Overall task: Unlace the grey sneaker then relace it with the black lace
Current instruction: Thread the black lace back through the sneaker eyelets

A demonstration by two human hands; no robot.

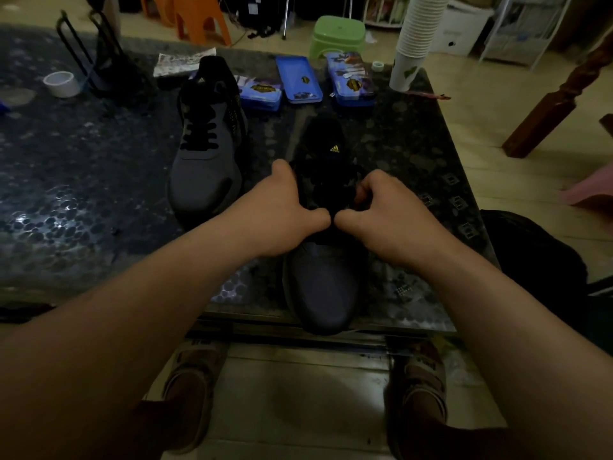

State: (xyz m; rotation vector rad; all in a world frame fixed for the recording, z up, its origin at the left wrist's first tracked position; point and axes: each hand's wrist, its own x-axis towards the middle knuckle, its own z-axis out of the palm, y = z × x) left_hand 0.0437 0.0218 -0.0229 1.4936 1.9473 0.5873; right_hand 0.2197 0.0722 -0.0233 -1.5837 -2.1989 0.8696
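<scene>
The grey sneaker (326,287) lies on the dark table (83,180) right in front of the person. Its toe points to 6 o'clock and just overhangs the near edge, and its heel points to 12. That puts the lacing straight under both hands, at easy reach and square to the eye.

The left hand (282,210) comes in from 7 o'clock. Its fingers curl over the shoe's left flank and the thumb is tucked in toward the middle. It grips the upper, which I judge is to steady the shoe against the pull of the other hand. The right hand (388,214) comes in from 5 o'clock with fingers bent tight and thumb pressed in, so the two thumbs almost meet over the lowest eyelets. It seems to pinch a strand of the black lace (328,185), though black on black in this dim light hides the exact hold.

The lace sits in a loose dark tangle across the tongue between the hands, at 12 o'clock from the thumbs. I read this as work on the lacing low down, but whether it is coming out or going in I cannot tell.

The second sneaker (205,161), fully laced, is parked at 10 o'clock, clear of the work. Blue tins (298,79) stand at 12 o'clock along the far edge, a stack of paper cups (418,31) at 1 o'clock, and a roll of tape (61,83) far out at 10.
</scene>
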